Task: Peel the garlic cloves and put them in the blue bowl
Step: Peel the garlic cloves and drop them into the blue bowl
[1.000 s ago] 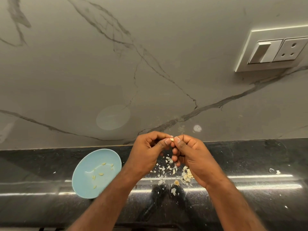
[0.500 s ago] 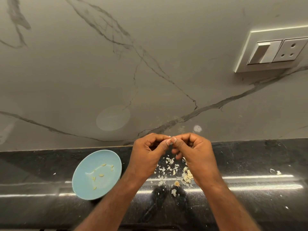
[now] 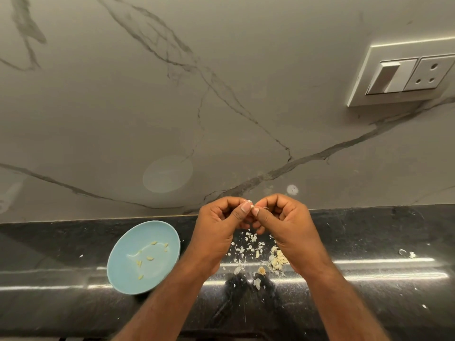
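Papery skin on that garlic clove [image 3: 251, 206]: how does it handle?

Me: Light and firm. I judge it slippery once bare, and the skin brittle. My left hand [image 3: 219, 227] and right hand [image 3: 288, 225] both pinch it at the thumb tips, above the bench's [image 3: 369, 232] back edge. Hold the ends and strip from the tip.

Asker: Destination?

Me: Blue bowl [image 3: 115, 267], left of my hands on the bench.

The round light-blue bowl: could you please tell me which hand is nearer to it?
Left. The left hand is just right of the round light-blue bowl; the right hand is farther right.
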Demonstrator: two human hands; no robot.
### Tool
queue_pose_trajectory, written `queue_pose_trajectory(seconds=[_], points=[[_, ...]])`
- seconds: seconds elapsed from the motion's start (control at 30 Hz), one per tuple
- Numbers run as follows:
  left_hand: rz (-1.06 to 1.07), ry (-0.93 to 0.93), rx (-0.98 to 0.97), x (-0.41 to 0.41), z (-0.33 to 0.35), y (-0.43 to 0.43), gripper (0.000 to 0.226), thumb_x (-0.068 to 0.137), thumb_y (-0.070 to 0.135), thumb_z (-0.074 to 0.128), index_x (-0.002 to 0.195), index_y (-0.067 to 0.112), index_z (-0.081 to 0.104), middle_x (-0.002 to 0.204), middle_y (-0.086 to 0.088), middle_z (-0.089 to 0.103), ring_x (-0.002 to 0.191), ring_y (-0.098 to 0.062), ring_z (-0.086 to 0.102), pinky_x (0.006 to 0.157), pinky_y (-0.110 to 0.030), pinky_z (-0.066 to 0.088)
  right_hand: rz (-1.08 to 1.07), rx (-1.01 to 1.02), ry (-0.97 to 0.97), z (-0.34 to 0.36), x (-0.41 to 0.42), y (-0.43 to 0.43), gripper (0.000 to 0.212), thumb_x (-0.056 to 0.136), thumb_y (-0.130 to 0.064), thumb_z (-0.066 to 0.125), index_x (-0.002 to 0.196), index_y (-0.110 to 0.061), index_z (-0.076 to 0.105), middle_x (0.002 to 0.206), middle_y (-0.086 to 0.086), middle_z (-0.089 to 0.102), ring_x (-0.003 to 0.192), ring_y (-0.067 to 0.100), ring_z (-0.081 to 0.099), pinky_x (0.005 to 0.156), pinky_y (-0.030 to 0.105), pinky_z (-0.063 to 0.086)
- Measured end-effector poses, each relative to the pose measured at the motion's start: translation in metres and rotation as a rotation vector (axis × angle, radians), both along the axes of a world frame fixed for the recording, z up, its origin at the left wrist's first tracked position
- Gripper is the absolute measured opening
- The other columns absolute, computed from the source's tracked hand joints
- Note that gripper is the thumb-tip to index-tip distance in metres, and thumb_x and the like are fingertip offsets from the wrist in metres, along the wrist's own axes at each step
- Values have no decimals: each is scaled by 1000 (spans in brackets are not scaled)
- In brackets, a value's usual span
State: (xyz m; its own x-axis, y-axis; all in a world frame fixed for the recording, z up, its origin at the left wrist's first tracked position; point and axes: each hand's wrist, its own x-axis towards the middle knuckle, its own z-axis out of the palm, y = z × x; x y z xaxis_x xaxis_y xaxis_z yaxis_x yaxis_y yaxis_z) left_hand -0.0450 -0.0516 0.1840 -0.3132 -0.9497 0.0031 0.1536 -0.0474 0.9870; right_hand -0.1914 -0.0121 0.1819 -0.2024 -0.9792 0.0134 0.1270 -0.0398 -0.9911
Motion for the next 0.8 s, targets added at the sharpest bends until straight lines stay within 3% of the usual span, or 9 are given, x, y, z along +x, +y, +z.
queue_pose_trajectory(seconds=[0.3,0.57,0.8], points=[[49,72,39,-9,-1,7,17,78,18,69,90,7,73,79,-7,73,74,-15,67,67,-21,55,-8,-2,52,8,2,1,13,83,-8,76,84,-2,64,65,1,70,60,10,67,56,18,52],[90,63,1,-14,-2,13,11,84,12,67,90,6,73,79,-5,74,75,-14,70,68,-21,56,-21,-20,63,8,2,3,13,84,-3,75,80,-2,62,65,5,68,59,13,67,57,21,54],[106,94,21,-17,-1,16,16,77,19,70,90,10,76,86,-10,75,84,-20,71,75,-26,58,-72,-64,136,8,3,2,18,84,-3,76,75,-1,60,63,20,59,57,15,61,54,20,53]])
